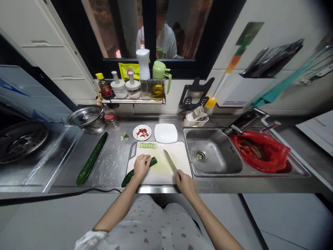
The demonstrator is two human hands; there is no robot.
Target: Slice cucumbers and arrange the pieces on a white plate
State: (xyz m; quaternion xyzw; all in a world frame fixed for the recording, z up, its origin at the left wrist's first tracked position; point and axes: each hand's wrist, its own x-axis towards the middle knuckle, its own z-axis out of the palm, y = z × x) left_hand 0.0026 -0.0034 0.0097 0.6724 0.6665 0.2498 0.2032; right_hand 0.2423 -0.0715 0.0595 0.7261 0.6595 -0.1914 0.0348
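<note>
On the white cutting board (166,177), my left hand (142,166) is closed over a dark green cucumber (153,161), whose cut end sticks out to the right of my fingers. My right hand (184,181) grips the handle of a kitchen knife (170,161). Its blade points up and to the left, apart from the cucumber. A row of thin cucumber slices (147,146) lies along the board's upper left. Behind the board stand a small plate (134,135) with chopped red pieces and a white square plate (165,133).
A whole cucumber (92,159) and some cucumber end pieces (124,136) lie left of the board. Further back are a steel pot (90,119) and a rack (135,101) of seasonings. To the right, the sink (213,152) adjoins a red plastic bag (262,152).
</note>
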